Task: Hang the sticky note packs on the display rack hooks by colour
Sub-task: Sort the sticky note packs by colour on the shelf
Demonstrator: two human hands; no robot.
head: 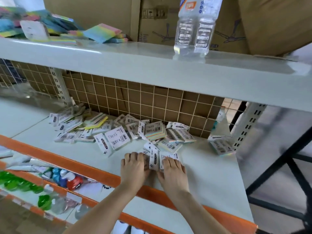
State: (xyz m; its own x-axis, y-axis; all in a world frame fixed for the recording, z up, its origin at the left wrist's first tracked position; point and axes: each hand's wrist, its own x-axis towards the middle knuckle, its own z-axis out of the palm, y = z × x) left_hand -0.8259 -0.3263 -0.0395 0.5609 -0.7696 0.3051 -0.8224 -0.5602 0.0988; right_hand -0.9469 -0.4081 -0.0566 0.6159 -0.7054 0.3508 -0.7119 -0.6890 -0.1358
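Observation:
Several sticky note packs (116,139) in clear wrappers with white header cards lie scattered face down on the middle shelf (211,179), along the wire grid back (146,102). My left hand (135,168) and my right hand (173,171) both lie on a small cluster of packs (154,159) near the shelf's front. The fingers of each hand curl over the packs' edges. More packs in pastel rainbow colours (103,33) are piled on the top shelf at the left. No hooks are visible.
Two clear water bottles (194,26) stand on the top shelf (152,65) before cardboard boxes (152,19). The shelf front has an orange edge (81,164). Toys and green items (67,179) fill the lower shelf. A black metal frame (290,169) stands at the right.

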